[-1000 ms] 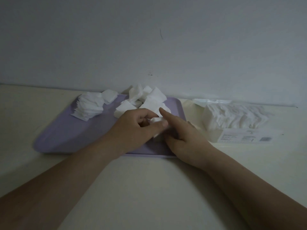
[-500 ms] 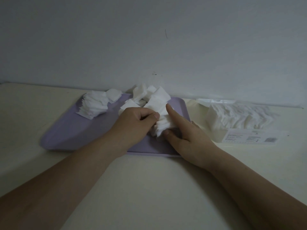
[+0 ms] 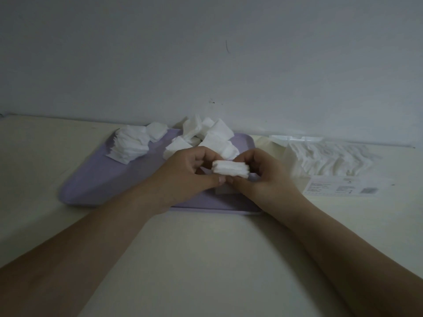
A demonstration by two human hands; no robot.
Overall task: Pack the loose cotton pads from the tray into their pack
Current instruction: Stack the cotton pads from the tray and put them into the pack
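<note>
A small stack of white cotton pads [image 3: 230, 169] is held above the lilac tray [image 3: 96, 179], gripped between my left hand [image 3: 187, 175] and my right hand [image 3: 265, 177], thumbs below and fingers curled round its ends. Loose pads [image 3: 206, 138] lie heaped at the tray's far edge, and a fanned pile of pads [image 3: 129, 146] sits at its far left corner. The clear plastic pack [image 3: 329, 163], partly filled with pads, lies on the table right of the tray, its printed label facing me.
The cream table [image 3: 206, 259] runs up to a pale wall [image 3: 206, 65] just behind the tray and pack. A clear lid flap [image 3: 295, 138] of the pack lies against the wall.
Both hands gathered loose pads on the tray into a squared stack and lifted it slightly. The right hand went from pointing with a finger to gripping the stack's right end.
</note>
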